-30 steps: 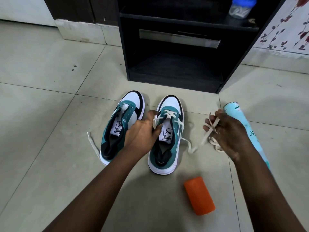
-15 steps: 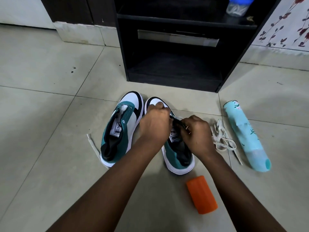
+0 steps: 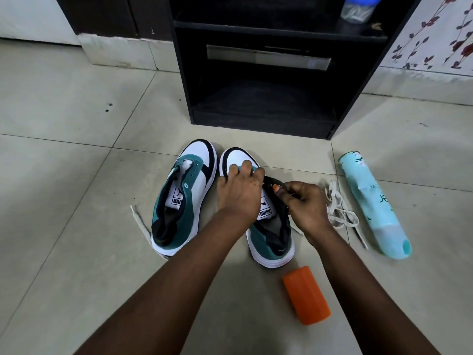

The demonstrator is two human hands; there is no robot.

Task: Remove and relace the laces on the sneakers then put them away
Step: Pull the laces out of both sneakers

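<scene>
Since half second ago, little shift: my left hand (image 3: 239,193) still grips right teal-white suede sneaker (image 3: 266,219) forefoot; my right hand (image 3: 305,203) pinches its black tongue; cream lace (image 3: 339,213) on floor.

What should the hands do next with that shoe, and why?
Probably the right hand should pick up the loose lace beside it. The right sneaker shows no lace, and both hands, the left hand too, already hold it.

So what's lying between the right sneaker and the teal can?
In the head view, a loose white lace lies bunched on the tile between the right sneaker and the teal can, just beyond the right hand.
</scene>
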